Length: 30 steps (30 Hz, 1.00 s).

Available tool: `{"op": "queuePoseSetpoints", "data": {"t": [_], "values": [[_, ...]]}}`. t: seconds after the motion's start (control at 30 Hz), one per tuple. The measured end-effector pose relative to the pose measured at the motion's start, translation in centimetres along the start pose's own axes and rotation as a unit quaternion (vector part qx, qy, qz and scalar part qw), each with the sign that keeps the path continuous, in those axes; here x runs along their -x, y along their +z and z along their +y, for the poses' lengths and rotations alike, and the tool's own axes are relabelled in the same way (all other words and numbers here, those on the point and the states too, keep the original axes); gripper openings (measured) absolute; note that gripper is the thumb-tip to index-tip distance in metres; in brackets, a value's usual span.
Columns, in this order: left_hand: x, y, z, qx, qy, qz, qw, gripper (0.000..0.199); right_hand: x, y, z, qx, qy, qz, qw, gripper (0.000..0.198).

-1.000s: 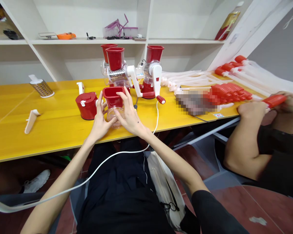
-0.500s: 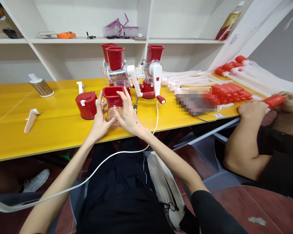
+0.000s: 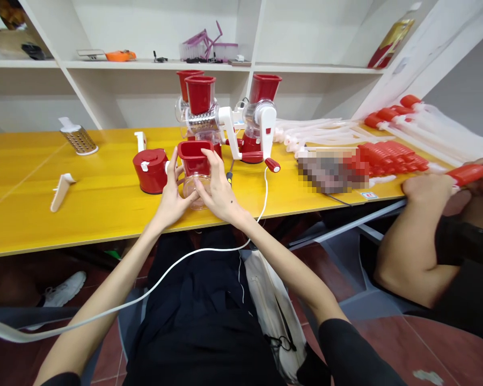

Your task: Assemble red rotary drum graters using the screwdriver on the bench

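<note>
A rotary grater's red hopper with a clear drum housing [image 3: 195, 153] stands upright near the table's front edge. My left hand [image 3: 170, 197] grips its left side, fingers up along the red wall. On the other side my right hand [image 3: 220, 187] is closed around it, thumb across the clear part. Directly left of my left hand is a red grater base [image 3: 149, 174] with a white knob on its side. Farther left lie a metal grating drum [image 3: 79, 140] with a white end and a white crank arm [image 3: 61, 193].
Assembled red-and-white rotary graters [image 3: 261, 115] stand just behind my hands. A white cable [image 3: 185, 256] crosses my lap and reaches the table. Red-capped clear tubes [image 3: 386, 155] lie at right, where another person's hands [image 3: 429, 185] hold a red piece. Shelves [image 3: 161, 67] line the back.
The whole view has shifted slightly, so everything on the table appears farther right. Both my hands keep the same hold on the hopper.
</note>
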State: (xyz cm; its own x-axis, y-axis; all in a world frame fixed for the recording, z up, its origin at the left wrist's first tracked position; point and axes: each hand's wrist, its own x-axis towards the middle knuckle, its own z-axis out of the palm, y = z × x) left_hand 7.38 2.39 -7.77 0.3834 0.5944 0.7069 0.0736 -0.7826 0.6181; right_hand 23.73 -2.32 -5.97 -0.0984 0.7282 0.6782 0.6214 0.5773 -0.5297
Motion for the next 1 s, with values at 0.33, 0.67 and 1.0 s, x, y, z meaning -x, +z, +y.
{"op": "queuePoseSetpoints", "data": {"t": [0.33, 0.67, 1.0], "values": [[0.13, 0.00, -0.12, -0.004, -0.005, 0.003, 1.000, 0.113, 0.10, -0.06, -0.01, 0.012, 0.009, -0.007, 1.000, 0.077], [0.07, -0.10, 0.14, -0.016, 0.000, -0.009, 1.000, 0.113, 0.14, 0.10, 0.03, 0.034, -0.001, 0.003, 0.999, 0.072], [0.06, -0.05, 0.36, -0.009, 0.005, -0.002, 1.000, 0.108, 0.08, -0.12, -0.12, 0.019, 0.010, -0.015, 1.000, 0.075]]}}
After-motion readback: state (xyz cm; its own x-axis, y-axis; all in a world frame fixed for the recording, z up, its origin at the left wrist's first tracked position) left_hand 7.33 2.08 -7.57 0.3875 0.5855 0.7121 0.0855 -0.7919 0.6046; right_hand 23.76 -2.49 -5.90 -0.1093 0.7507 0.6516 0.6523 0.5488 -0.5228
